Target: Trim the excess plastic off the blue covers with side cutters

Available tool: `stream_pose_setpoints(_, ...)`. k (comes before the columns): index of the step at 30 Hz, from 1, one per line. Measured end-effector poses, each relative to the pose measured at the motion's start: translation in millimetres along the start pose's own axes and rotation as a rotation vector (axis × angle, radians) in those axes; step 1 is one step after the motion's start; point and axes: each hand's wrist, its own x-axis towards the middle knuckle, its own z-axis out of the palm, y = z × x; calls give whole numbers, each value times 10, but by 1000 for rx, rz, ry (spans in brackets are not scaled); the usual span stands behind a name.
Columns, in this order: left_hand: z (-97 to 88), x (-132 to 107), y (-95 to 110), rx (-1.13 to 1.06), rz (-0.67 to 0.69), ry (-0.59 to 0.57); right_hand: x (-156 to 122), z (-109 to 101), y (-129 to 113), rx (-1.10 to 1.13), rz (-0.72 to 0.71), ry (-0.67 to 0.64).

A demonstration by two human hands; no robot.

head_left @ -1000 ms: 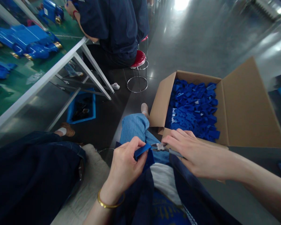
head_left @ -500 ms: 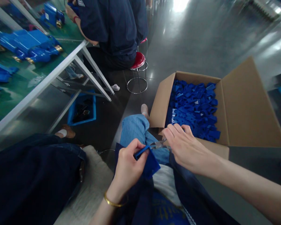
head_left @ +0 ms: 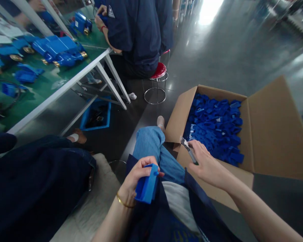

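My left hand (head_left: pixel 141 171) grips a blue plastic part (head_left: pixel 148 186), shaped like a small open tray with a raised wall, above my lap. The thumb and fingers close on its upper end. In my right hand (head_left: pixel 204 163) is a pair of cutting pliers (head_left: pixel 189 149), with its jaws pointing up and left, apart from the blue part. The palm and fingers hide some of its handles. Just beyond the pliers stands an open cardboard box (head_left: pixel 248 132) filled with many blue plastic pieces (head_left: pixel 214 124).
On the left, a green-topped table (head_left: pixel 73 72) holds blue valve-like units with brass ends (head_left: pixel 58 50). A co-worker (head_left: pixel 138 33) sits on a red stool (head_left: pixel 159 71) ahead. Another person (head_left: pixel 40 188) sits close at my left. A blue crate (head_left: pixel 96 127) lies under the table.
The pliers have come away from the blue part, moving up and right. My left hand has turned the part so its hollow side shows. The view has shifted slightly left.
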Motion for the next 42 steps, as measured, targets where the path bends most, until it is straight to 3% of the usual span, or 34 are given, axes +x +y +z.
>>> stream_pose_setpoints(5, -70, -24, -73, -51, 47, -46, -79, 55, 19, 80, 15, -173)
stream_pose_setpoints(10, -195, 57, -176, -92, 76, -162, -88, 105, -44, 234, -49, -193)
stream_pose_setpoints(17, -362, 211, -410, -78, 68, -345, 6, 232, -395, 691, -150, -149)
stream_pose_setpoints(22, -377, 203, -448, -34, -23, -339, 2, 325, -614, 864, -293, -239)
stream_pose_setpoints(31, -311, 205, -456, 25, -169, -330, -56, 397, -530, 851, -335, -390)
stream_pose_setpoints(37, -276, 129, -419, 22, -188, -344, -71, 402, -474, 847, -375, -375)
stream_pose_setpoints(42, -259, 119, -431, -42, -187, -322, -78, 376, -470, 713, -431, -293)
